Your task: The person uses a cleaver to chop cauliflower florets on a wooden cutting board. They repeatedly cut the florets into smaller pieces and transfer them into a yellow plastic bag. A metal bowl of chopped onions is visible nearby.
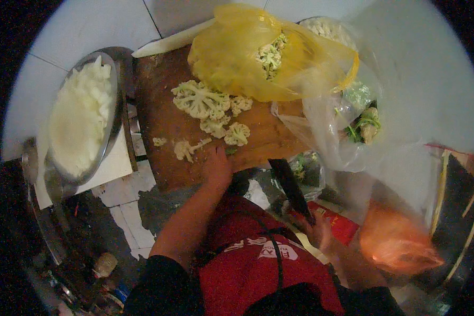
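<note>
My left hand [218,164] reaches over the near part of a wooden cutting board [158,94], beside a piece of cauliflower stem [185,150]; its fingertips are blurred, so a grip cannot be made out. Cut cauliflower florets [200,99] lie just beyond it. My right hand [318,227] is closed around the handle end of a dark, broad-bladed knife [288,185], held off the board's near right side. A yellow plastic bag [229,51] with cauliflower inside rests across the far side of the board.
A metal bowl of pale cut vegetable [83,118] stands at the left. Clear plastic bags [331,130] with greens lie at the right, and another bag [308,170] lies below the board's edge. An orange plastic bag [399,245] is at the lower right. Tiled wall behind.
</note>
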### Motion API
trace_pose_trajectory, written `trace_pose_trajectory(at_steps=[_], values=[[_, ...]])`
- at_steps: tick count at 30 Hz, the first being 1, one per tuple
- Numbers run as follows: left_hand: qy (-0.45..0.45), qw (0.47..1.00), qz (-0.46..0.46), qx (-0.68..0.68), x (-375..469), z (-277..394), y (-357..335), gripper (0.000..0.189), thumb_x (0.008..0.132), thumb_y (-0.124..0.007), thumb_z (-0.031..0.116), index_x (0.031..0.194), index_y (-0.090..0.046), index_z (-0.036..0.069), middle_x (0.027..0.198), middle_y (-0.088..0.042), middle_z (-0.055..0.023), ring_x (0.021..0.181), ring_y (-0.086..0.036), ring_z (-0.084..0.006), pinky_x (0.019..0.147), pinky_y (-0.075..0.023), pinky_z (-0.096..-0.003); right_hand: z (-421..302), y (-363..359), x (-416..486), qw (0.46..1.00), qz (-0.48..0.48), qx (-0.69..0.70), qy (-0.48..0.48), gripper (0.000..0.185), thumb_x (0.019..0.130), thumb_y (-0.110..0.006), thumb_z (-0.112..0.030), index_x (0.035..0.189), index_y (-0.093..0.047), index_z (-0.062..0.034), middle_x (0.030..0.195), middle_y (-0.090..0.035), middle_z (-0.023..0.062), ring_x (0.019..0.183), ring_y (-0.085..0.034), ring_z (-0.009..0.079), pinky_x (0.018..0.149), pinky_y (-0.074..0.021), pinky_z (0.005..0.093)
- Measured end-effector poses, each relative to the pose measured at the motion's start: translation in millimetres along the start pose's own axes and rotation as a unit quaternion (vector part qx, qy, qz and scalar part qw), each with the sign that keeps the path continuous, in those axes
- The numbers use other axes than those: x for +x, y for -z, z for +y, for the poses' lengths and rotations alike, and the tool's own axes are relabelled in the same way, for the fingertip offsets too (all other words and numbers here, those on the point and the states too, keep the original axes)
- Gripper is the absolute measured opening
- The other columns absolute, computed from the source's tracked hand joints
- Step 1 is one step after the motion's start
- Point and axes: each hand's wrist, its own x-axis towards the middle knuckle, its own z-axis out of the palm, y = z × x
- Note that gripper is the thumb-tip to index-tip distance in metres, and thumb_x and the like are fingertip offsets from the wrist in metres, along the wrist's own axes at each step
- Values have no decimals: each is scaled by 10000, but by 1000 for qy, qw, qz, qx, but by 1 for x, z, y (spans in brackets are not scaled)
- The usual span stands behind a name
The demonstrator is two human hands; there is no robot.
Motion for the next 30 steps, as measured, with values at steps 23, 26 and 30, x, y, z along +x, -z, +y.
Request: trace_pose_trajectory(at_steps=[23,26,30], values=[[-74,992,89,44,10,-108,97,445,835,-738,165,1250,-633,44,1255,-614,-210,1156,-584,-417,1007,-481,-503,1,-5,-18,971,49,180,148,362,992,-670,-218,1262,-580,6,979,-717,226,878,-712,388,751,-551,451],[45,989,102,-100,-7,-121,92,467,835,-784,193,1247,-626,41,1282,-600,-192,1189,-572,-415,1018,-474,-502,-36,8,-3,978,59,2,201,360,976,-692,-209,1256,-586,-7,997,-718,230,902,-717,406,756,-558,457],[-20,966,233,-110,-39,-120,74,429,828,-808,165,1191,-623,31,1278,-595,-192,1185,-577,-405,978,-497,-494,-51,-3,29,980,-1,2,198,413,963,-716,-250,1265,-587,0,1049,-718,249,951,-710,441,798,-566,492]])
